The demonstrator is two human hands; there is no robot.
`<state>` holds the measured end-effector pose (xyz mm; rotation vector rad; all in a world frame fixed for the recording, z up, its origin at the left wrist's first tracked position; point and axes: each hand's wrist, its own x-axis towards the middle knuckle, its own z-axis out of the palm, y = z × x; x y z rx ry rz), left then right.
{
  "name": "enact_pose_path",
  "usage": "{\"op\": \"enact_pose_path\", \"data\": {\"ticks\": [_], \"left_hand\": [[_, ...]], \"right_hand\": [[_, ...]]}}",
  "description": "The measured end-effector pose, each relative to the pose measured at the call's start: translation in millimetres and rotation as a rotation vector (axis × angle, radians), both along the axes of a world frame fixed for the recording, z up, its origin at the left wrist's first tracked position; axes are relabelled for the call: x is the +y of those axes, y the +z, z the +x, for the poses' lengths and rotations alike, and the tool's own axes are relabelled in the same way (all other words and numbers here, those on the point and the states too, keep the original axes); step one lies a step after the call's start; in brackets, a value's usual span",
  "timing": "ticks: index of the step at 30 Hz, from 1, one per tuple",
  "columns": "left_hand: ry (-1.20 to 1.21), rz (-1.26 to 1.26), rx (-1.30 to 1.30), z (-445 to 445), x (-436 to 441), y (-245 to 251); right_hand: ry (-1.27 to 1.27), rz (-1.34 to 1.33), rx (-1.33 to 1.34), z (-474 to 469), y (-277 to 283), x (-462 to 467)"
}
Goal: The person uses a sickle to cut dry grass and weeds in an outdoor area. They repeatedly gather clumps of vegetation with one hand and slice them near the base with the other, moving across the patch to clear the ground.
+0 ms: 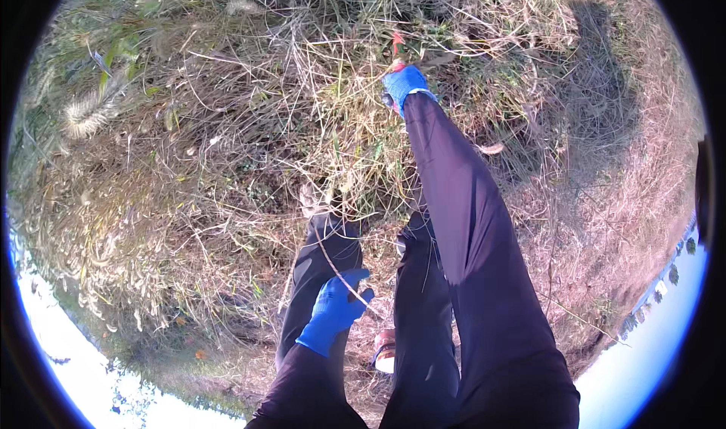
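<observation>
Dry, tangled grass (340, 140) covers the ground in front of my legs. My right hand (407, 86), in a blue glove, reaches forward and is closed around a red-handled tool; a red part (397, 42) of it sticks out beyond the fist among the stems. The rest of that tool is hidden by the hand and the grass, so its kind cannot be told. My left hand (336, 306), also in a blue glove, hovers over my left leg with thumb and fingers apart. A thin dry stalk (333, 265) passes across it, and no grip on it shows.
My dark-trousered legs (422, 304) stand at the grass edge. Between them lies a reddish, striped object (385, 349), partly hidden by a leg. Bristly seed heads (85, 114) stand at the left. A dark shadow (601, 83) falls on the grass at the right.
</observation>
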<state>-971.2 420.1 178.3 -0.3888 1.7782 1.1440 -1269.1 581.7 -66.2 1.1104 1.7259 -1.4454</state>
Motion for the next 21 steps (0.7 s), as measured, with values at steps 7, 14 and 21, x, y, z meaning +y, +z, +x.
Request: {"op": "enact_pose_path", "data": {"ticks": [7, 14, 21], "left_hand": [[0.078, -0.173, 0.528, -40.3, -3.1, -11.6], [-1.131, -0.583, 0.628, -255.5, 78.3, -163.7], [-1.105, -0.718, 0.564, -305.1, 2.2, -366.2]], "right_hand": [[0.111, 0.000, 0.031, 202.2, 49.5, 2.9], [0.174, 0.009, -0.064, 187.0, 112.9, 47.7], [0.114, -0.057, 0.022, 216.8, 54.1, 67.9]]}}
